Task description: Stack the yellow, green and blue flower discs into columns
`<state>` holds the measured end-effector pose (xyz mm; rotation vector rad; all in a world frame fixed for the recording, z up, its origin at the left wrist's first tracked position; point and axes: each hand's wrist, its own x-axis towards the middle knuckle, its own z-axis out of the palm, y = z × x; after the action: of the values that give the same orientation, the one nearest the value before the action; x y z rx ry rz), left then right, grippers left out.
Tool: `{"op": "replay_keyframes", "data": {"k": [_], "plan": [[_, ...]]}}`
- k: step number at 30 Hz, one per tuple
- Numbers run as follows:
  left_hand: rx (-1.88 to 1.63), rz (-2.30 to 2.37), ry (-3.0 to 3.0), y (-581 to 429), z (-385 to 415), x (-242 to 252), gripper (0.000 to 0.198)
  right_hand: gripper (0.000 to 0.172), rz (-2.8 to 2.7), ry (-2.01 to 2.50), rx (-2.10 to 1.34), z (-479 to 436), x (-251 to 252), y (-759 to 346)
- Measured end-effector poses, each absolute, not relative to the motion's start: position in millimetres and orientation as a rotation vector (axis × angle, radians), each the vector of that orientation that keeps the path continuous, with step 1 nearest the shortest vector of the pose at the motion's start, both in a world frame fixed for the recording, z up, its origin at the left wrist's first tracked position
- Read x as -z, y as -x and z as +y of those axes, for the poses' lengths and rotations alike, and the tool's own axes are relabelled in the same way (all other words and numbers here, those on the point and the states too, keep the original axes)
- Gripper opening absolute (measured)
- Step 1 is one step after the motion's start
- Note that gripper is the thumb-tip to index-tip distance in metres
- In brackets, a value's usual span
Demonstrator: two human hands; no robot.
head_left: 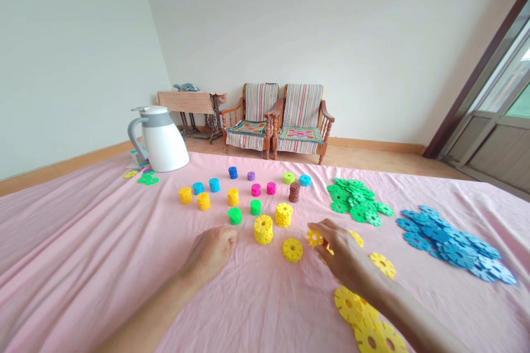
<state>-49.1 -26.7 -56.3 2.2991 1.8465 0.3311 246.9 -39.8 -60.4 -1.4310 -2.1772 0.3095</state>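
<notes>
My left hand [212, 251] rests on the pink cloth as a loose fist, left of the yellow stacks, and nothing shows in it. The fingers and thumb of my right hand [337, 248] close around a yellow notched disc [313, 237] low over the cloth; part of another yellow piece shows beside the thumb. A yellow disc [292, 250] lies flat between the hands. Beyond it stand a front yellow stack [263, 230] and a second yellow stack [284, 215]. More loose yellow discs [350, 304] lie under and beside my right forearm.
Several small coloured stacks, such as a green stack [234, 216] and a brown stack [293, 192], stand farther back. Heaps of green discs [356, 198] and blue discs [451, 240] lie at right. A white jug [165, 143] stands at back left. Two wooden chairs [300, 116] are behind.
</notes>
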Motion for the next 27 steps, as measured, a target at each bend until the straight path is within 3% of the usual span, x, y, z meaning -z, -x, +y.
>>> {"op": "replay_keyframes", "data": {"k": [10, 21, 27], "plan": [[-0.356, 1.838, -2.300, 48.4, -28.4, 54.7, 0.027, 0.037, -2.210, 1.551, -0.224, -43.4, 62.0, -246.9], [-0.354, 1.834, -2.296, 48.7, -28.0, 54.7, 0.027, 0.017, -2.106, 1.553, -0.151, -38.3, 67.2, -248.9], [-0.360, 1.821, -2.304, 49.2, -27.2, 56.2, 0.026, 0.021, -1.992, 1.389, -0.399, -42.8, 65.3, -228.4]]}}
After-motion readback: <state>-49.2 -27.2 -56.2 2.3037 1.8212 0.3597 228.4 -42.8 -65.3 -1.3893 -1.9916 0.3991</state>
